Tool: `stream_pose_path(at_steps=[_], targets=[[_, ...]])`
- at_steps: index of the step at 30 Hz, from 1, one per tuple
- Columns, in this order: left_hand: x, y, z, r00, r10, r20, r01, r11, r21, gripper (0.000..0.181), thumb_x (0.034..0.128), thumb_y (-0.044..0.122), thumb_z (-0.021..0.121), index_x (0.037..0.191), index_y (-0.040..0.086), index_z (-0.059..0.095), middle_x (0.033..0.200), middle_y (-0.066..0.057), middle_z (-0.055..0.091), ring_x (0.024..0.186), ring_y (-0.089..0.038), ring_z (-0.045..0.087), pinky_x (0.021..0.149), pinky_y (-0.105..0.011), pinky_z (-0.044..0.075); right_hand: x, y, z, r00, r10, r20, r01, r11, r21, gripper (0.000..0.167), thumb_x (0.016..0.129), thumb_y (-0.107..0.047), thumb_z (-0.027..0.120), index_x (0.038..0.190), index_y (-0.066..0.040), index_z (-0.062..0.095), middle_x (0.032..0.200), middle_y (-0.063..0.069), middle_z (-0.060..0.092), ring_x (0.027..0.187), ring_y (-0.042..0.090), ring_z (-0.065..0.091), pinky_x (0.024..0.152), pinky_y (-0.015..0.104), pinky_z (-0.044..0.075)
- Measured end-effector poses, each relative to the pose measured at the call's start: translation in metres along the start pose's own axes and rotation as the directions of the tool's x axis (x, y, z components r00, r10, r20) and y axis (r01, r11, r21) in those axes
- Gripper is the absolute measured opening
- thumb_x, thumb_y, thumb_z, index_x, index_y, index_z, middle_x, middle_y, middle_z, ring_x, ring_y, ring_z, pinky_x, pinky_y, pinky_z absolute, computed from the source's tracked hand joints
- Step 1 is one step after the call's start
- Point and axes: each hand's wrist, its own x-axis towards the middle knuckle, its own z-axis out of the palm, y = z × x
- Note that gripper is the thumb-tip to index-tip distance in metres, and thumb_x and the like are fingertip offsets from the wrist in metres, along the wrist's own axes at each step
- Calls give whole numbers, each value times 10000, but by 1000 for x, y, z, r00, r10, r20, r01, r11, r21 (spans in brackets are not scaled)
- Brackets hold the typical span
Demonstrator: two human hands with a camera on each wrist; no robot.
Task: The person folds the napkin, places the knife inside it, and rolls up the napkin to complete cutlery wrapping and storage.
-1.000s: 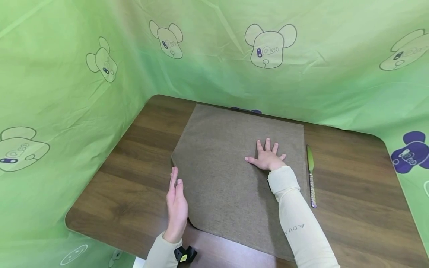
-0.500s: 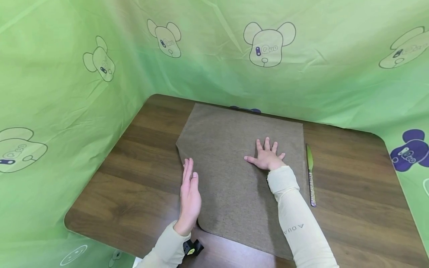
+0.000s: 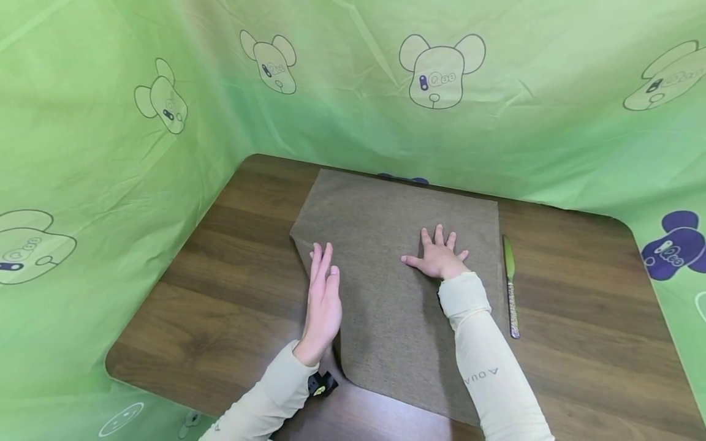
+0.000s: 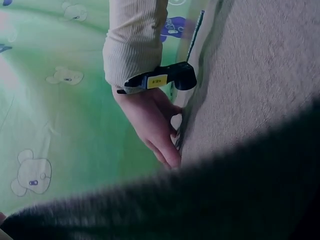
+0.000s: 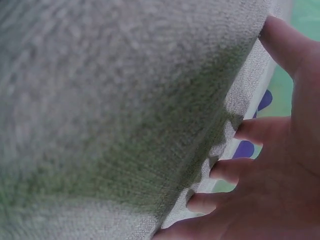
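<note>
A grey-brown cloth [image 3: 380,245] lies over the middle of the table, its left edge raised and folded inward. Against that raised edge my left hand [image 3: 322,306] stands on its side with straight fingers. In the left wrist view a dark, blurred flap of the cloth [image 4: 200,200] fills the bottom and hides most of that hand. My right hand [image 3: 439,257] rests flat on the cloth, fingers spread. Its fingertips touch the weave in the right wrist view, where the hand [image 5: 270,165] appears at the right.
A knife [image 3: 510,285] with a gold blade and speckled handle lies just right of the cloth. The wooden table [image 3: 220,306] has rounded corners. Green printed curtains [image 3: 353,122] hang close behind and to the left of it.
My left hand has moved right and away from me, and the cloth's left edge has shifted inward with it. The right hand has stayed in place on the cloth.
</note>
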Motion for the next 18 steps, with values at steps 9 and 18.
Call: stream_pose_path(at_steps=[9, 18], targets=[[15, 9, 9, 996, 10, 89, -26, 982, 186, 475, 1051, 257, 345, 1514, 154, 316, 1632, 35, 98, 1517, -227, 13, 1181, -573, 65, 0, 1, 3, 1000, -6, -31, 6, 1000, 14, 941, 925, -588, 495, 1550, -45, 48, 1580, 260, -156, 1416, 530, -172, 1019, 799, -24], [33, 18, 23, 974, 105, 200, -158, 951, 267, 485, 1050, 243, 328, 1496, 51, 330, 1615, -94, 178, 1513, -228, 60, 1183, -544, 80, -2, 3, 3, 998, -5, -64, 7, 1000, 20, 939, 917, -586, 508, 1548, -36, 81, 1583, 268, -129, 1423, 529, -151, 1036, 786, -13]])
